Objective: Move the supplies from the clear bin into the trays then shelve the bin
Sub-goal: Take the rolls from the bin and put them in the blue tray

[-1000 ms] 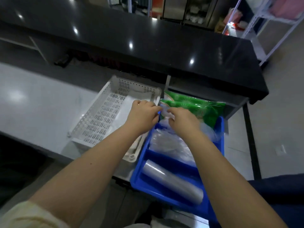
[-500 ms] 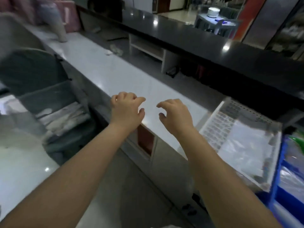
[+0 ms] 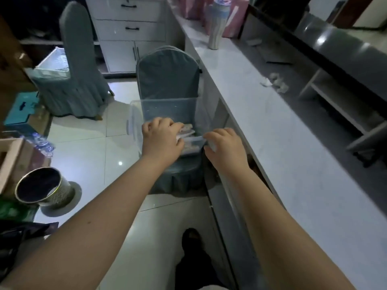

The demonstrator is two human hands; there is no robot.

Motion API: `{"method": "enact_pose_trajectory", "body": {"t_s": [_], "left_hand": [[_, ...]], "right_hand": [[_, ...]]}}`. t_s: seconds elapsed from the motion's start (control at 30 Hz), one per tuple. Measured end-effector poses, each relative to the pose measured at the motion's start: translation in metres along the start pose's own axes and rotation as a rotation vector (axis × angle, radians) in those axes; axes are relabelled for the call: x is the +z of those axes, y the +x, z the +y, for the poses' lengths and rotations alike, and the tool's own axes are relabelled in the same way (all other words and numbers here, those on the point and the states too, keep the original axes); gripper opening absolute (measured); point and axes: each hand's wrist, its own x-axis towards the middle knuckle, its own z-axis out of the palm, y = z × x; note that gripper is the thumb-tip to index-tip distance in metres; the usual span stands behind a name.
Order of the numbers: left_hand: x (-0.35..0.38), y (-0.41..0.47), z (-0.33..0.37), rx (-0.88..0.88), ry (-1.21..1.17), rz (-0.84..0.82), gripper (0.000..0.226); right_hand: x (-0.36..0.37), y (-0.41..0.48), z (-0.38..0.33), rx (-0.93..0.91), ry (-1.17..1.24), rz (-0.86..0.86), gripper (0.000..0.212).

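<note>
The clear bin stands on the seat of a grey-blue covered chair, left of the white counter. Several flat pale packets lie in its bottom. My left hand is inside the bin, with its fingers curled over the packets. At the bin's right rim, my right hand curls its fingers on the end of a pale flat packet that spans between both hands. The trays are out of view.
The long white counter runs along the right, with a tumbler and crumpled tissues on it. A second covered chair, white drawers, boxes and a round metal bin stand to the left. My foot is on the tiled floor.
The view has swung left, away from the white and blue trays to the chair. Both hands, empty over the counter half a second ago, are now down in the clear bin on the packets.
</note>
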Motion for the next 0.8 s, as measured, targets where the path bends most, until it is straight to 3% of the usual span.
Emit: {"method": "enact_pose_trajectory", "body": {"t_s": [0.23,0.47,0.8], "left_hand": [[0.044,0.097,-0.078,-0.180,0.081,-0.007,0.034],[0.103,0.164,-0.126,-0.210,0.113,-0.159,0.036],[0.207,0.252,-0.241,-0.065,0.075,-0.397,0.044]], "right_hand": [[0.072,0.133,0.036,-0.043,0.107,-0.079,0.032],[0.147,0.228,0.036,-0.049,0.174,-0.184,0.031],[0.262,0.305,0.043,0.228,0.173,-0.304,0.032]]}}
